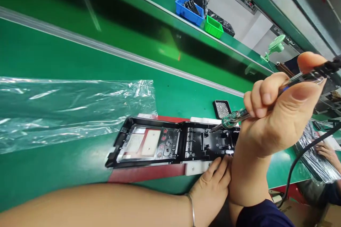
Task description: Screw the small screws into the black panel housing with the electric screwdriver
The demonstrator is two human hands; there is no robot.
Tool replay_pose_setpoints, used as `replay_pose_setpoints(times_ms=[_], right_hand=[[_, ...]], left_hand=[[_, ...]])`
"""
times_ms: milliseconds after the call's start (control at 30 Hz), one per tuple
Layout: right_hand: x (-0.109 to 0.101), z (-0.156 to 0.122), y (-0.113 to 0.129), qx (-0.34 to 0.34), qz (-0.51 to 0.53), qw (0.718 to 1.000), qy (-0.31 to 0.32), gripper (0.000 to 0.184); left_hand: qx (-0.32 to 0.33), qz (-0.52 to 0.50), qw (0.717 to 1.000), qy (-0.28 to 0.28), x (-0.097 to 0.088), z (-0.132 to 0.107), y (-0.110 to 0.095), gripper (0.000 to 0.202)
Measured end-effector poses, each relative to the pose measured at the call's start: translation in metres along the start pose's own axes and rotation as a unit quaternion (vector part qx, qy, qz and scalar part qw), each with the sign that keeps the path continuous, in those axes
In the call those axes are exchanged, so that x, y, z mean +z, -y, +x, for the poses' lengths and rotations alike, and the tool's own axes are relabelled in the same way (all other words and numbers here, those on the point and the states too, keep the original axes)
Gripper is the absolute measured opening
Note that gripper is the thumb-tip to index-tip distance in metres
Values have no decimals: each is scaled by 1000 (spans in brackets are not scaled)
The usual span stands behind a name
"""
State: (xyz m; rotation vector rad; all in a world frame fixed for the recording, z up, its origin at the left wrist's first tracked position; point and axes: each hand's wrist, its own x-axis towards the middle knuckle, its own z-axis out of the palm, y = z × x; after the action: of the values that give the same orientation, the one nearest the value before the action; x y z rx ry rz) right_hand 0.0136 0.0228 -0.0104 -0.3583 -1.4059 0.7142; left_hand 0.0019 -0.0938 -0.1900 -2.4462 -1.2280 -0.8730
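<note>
A long black plastic housing (160, 143) lies on a red and white fixture (149, 173) on the green bench. My right hand (274, 113) is closed around a clear-handled electric screwdriver (239, 116), tilted so its tip meets the housing's right section. My left hand (213, 188), a thin bracelet on the wrist, lies with fingers stretched flat against the fixture's near edge by the housing. A small black tray of screws (222, 108) sits just behind the housing.
A clear plastic bag (71, 110) lies at the left. Beyond a metal rail (106, 48), blue (188, 12) and green (213, 26) bins stand at the back. Another person's hand (326, 150) rests on bagged parts at the right. A black cable (301, 156) hangs from the tool.
</note>
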Motion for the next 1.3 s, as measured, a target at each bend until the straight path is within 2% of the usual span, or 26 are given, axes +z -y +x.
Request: replay_pose_setpoints(times_ms=[200,533,800,1133,1300], right_hand=[[0,-2,1,19,-87,996,-22,19],[2,-6,7,35,-128,991,-23,27],[2,-7,6,39,-89,995,-27,25],[3,-7,6,39,-128,990,-42,27],[4,-5,7,24,-87,996,-14,27]], left_hand=[[5,5,1000,16,-4,0,0,35],[8,-4,1000,15,-4,1,0,34],[6,-7,1000,16,-4,1,0,37],[4,-6,1000,18,-5,0,-2,35],[0,-4,1000,10,-5,2,0,35]])
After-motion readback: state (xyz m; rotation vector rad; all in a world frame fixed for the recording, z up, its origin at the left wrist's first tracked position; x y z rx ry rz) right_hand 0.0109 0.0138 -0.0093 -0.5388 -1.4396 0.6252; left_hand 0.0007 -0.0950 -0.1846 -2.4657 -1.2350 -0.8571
